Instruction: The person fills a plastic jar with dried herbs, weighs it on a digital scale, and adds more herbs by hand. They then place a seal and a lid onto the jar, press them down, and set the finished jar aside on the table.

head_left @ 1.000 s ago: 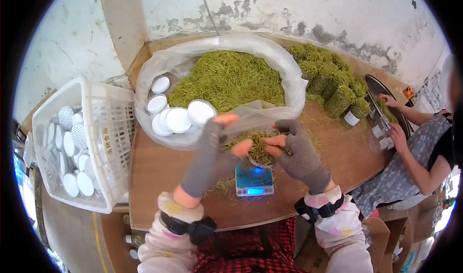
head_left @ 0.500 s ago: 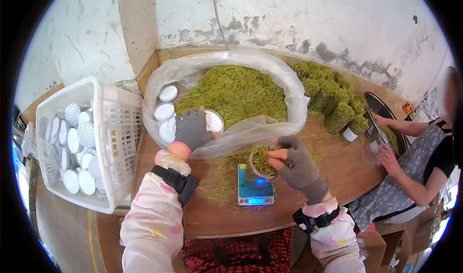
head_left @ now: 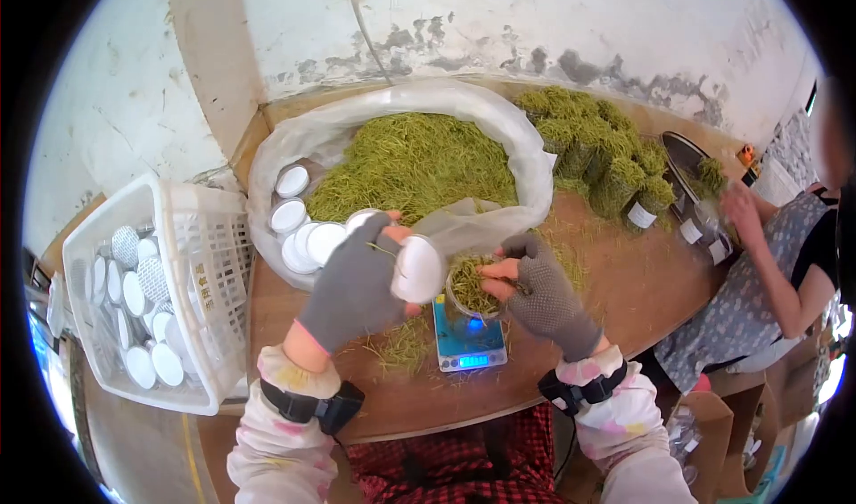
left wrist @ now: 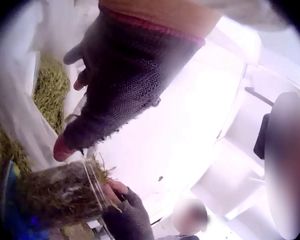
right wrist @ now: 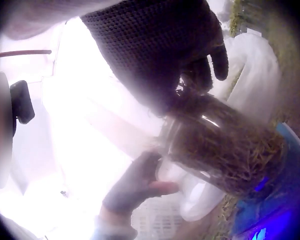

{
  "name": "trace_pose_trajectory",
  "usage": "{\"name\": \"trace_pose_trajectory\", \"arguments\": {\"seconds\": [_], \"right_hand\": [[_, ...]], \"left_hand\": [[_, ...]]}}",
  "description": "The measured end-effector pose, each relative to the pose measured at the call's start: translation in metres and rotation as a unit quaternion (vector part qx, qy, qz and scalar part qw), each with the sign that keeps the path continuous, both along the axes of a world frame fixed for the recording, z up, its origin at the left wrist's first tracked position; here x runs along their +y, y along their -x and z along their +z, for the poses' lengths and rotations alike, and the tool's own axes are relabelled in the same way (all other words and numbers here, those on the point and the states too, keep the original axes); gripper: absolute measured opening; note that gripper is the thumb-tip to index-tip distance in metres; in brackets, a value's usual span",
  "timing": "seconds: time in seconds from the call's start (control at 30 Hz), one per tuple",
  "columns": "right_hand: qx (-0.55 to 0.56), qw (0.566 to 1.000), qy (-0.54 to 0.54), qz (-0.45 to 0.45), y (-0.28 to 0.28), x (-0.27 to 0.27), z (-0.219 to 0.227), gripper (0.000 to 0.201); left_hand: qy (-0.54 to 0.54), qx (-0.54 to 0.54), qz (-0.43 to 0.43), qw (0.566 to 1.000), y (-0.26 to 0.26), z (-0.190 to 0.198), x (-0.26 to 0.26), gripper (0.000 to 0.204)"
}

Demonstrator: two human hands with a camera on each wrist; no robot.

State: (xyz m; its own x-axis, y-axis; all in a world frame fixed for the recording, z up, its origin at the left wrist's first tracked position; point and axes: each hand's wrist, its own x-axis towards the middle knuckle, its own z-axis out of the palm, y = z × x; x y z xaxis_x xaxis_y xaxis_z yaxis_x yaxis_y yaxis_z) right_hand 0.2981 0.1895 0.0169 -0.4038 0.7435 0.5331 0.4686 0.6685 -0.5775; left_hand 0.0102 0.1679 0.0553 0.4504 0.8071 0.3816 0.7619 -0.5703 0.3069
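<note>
My left hand point(head_left: 348, 281), in a grey fingerless glove, holds a white round lid point(head_left: 421, 270) by its edge, left of the jar. The clear jar point(right wrist: 225, 145) is filled with dried green plant strands point(head_left: 471, 281) and stands upright on a small blue scale point(head_left: 446, 336) with a lit display. My right hand point(head_left: 548, 295), gloved alike, is at the jar's mouth, its bare fingertips touching the strands at the rim. In the left wrist view, the left hand point(left wrist: 130, 80) is above the jar, and the lid is hidden there.
A plastic bag point(head_left: 526, 192) holds a heap of strands point(head_left: 419, 161) and several white lids point(head_left: 294, 214). At left stands a white basket point(head_left: 201, 263) of lids. Filled jars point(head_left: 615, 188) line the back right. Another person point(head_left: 758, 281) works at the table's right end.
My left hand has reached to the lids in the bag, picked one up and brought it back right toward the jar. The right hand stays at the jar's mouth.
</note>
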Motion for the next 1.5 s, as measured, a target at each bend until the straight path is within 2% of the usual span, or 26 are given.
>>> {"name": "trace_pose_trajectory", "arguments": {"seconds": [0.03,0.07,0.1,0.13,0.17,0.23,0.27,0.33,0.37,0.4,0.47,0.5,0.6,0.73,0.8,0.83,0.9,0.93,1.0,1.13,1.17,1.2,1.33,1.4,1.5], "right_hand": [[0.004,1.000,0.000,-0.003,0.000,0.000,0.000,0.022],[0.000,1.000,-0.005,-0.006,-0.001,-0.001,0.002,0.022],[-0.004,1.000,-0.009,-0.010,-0.001,-0.002,0.002,0.022],[0.003,1.000,-0.010,-0.013,0.000,-0.003,0.003,0.022],[0.003,1.000,-0.004,-0.022,0.000,-0.004,0.003,0.022],[0.010,0.999,0.001,-0.035,0.000,-0.005,0.003,0.022],[-0.009,0.999,-0.008,-0.043,0.000,-0.005,0.003,0.022],[-0.022,0.998,-0.017,-0.057,0.000,-0.006,0.006,0.022],[-0.030,0.998,0.003,-0.046,0.000,-0.007,0.011,0.023],[-0.039,0.998,0.024,-0.034,-0.001,-0.008,0.013,0.024],[0.017,0.998,0.047,-0.022,-0.003,-0.001,-0.003,0.025],[0.065,0.996,0.064,-0.003,-0.002,0.000,-0.010,0.025],[0.079,0.992,0.096,-0.034,-0.003,-0.010,-0.005,0.033],[0.116,0.988,0.098,-0.026,-0.011,-0.030,0.006,0.037],[0.242,0.950,0.196,-0.013,-0.018,-0.037,0.000,0.036],[0.242,0.950,0.197,-0.012,-0.022,-0.038,-0.002,0.036],[0.340,0.908,0.245,0.027,-0.028,-0.041,-0.006,0.035],[0.340,0.907,0.247,0.027,-0.030,-0.038,-0.010,0.035],[0.196,0.969,0.147,-0.010,-0.036,-0.031,-0.019,0.034],[0.171,0.978,0.109,-0.039,-0.024,-0.029,-0.015,0.025],[0.265,0.942,0.207,-0.016,-0.018,-0.031,-0.018,0.024],[0.354,0.886,0.301,0.009,-0.014,-0.033,-0.022,0.024],[0.374,0.899,0.228,-0.015,-0.010,-0.039,-0.039,0.030],[0.522,0.772,0.362,0.012,-0.013,-0.050,-0.029,0.036],[0.518,0.779,0.352,0.021,-0.020,-0.055,-0.033,0.032]], "left_hand": [[-0.021,-0.052,-0.035,0.998,-0.006,0.002,-0.001,0.095],[-0.022,-0.048,-0.039,0.998,-0.007,0.001,-0.001,0.095],[0.097,-0.151,-0.044,0.983,-0.008,-0.001,0.002,0.093],[0.214,-0.250,-0.048,0.943,-0.009,-0.003,0.005,0.091],[0.214,-0.242,-0.050,0.945,-0.013,-0.007,0.007,0.091],[0.213,-0.324,-0.049,0.921,-0.027,-0.018,0.012,0.089],[0.213,-0.316,-0.052,0.923,-0.034,-0.026,0.017,0.089],[0.231,-0.415,-0.058,0.878,-0.048,-0.041,0.024,0.090],[0.220,-0.428,-0.067,0.874,-0.058,-0.040,0.019,0.090],[0.223,-0.422,-0.069,0.876,-0.067,-0.037,0.014,0.090],[0.046,-0.264,-0.079,0.960,-0.083,-0.029,0.000,0.087],[0.052,-0.280,-0.085,0.955,-0.085,-0.032,-0.002,0.083],[-0.002,-0.263,-0.085,0.961,-0.092,-0.042,0.000,0.078],[0.028,-0.282,-0.087,0.955,-0.095,-0.046,-0.002,0.076],[0.094,-0.377,-0.132,0.912,-0.098,-0.047,-0.002,0.082],[0.095,-0.377,-0.131,0.912,-0.098,-0.046,-0.002,0.082],[-0.021,-0.241,-0.098,0.965,-0.095,-0.041,-0.003,0.081],[-0.019,-0.241,-0.097,0.965,-0.096,-0.039,-0.006,0.081],[0.048,-0.290,-0.092,0.951,-0.101,-0.038,-0.010,0.076],[-0.007,-0.251,-0.113,0.961,-0.098,-0.045,0.000,0.082],[-0.063,-0.192,-0.130,0.971,-0.095,-0.044,0.003,0.084],[-0.118,-0.133,-0.147,0.973,-0.094,-0.043,0.005,0.085],[-0.128,-0.069,-0.109,0.983,-0.098,-0.029,-0.012,0.086],[-0.092,-0.043,-0.075,0.992,-0.099,-0.027,-0.016,0.086],[-0.101,-0.080,-0.076,0.989,-0.099,-0.038,-0.010,0.087]]}}
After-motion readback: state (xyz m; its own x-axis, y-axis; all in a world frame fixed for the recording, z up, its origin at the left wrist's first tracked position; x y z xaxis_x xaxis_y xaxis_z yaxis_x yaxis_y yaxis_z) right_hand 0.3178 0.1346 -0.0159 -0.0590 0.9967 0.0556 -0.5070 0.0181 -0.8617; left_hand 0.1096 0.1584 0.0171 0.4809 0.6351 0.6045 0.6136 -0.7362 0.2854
